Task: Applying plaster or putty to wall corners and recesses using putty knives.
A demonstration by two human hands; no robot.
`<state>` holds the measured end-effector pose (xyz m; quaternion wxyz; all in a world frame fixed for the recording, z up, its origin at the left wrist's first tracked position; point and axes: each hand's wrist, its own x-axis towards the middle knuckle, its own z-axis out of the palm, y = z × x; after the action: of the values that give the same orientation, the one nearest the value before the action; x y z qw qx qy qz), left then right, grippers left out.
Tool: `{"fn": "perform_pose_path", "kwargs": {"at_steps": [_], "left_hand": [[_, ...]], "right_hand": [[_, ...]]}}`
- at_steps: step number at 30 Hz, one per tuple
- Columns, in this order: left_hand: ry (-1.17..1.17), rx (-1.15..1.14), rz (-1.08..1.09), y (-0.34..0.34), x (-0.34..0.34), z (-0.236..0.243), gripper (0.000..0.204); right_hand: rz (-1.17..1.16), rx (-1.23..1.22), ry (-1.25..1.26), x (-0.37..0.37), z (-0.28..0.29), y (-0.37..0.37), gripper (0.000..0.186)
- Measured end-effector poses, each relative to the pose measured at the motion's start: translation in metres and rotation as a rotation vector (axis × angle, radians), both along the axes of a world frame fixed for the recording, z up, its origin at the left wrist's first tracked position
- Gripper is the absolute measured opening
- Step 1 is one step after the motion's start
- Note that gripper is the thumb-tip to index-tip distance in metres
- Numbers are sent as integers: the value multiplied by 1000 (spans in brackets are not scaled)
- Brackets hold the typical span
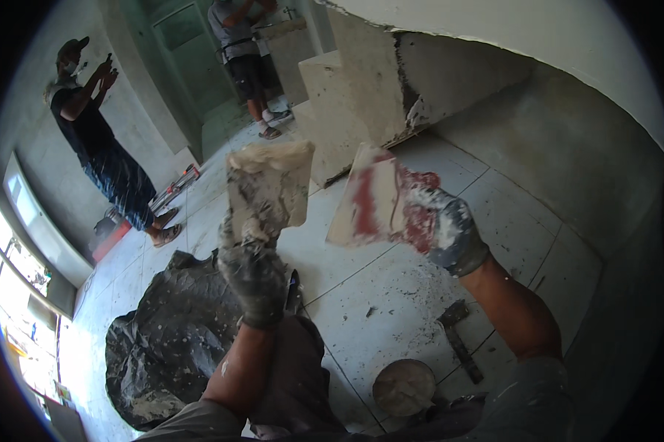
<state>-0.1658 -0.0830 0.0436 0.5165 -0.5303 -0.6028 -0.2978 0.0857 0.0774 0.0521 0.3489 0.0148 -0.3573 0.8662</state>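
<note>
In front of me my left hand, in a dark plaster-smeared glove, is closed on a putty-covered square blade tool held upright, with a thick beige smear along its top edge. My right hand, gloved and whitened with paste, grips a red scraper whose wide face is largely coated in pale putty. The two tools are a short distance apart. On the tiled floor below lie a round container of paste, a dark flat-bladed tool and a crumpled black sheet.
A person in a cap stands at the left, another by a doorway. Red tool gear lies along the left wall near a bright opening. A plastered staircase is ahead, its sloping white underside overhanging at upper right.
</note>
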Motion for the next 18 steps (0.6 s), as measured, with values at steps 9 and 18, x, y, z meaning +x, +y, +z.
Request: {"fn": "perform_pose_path", "kwargs": {"at_steps": [9,18], "left_hand": [[-690,225,-695,23,33,-2,37],[-466,67,-680,9,43,9,34]], "right_hand": [[-152,76,37,-10,-1,-18,35],[-566,733,-41,-13,17,-29,45]]}}
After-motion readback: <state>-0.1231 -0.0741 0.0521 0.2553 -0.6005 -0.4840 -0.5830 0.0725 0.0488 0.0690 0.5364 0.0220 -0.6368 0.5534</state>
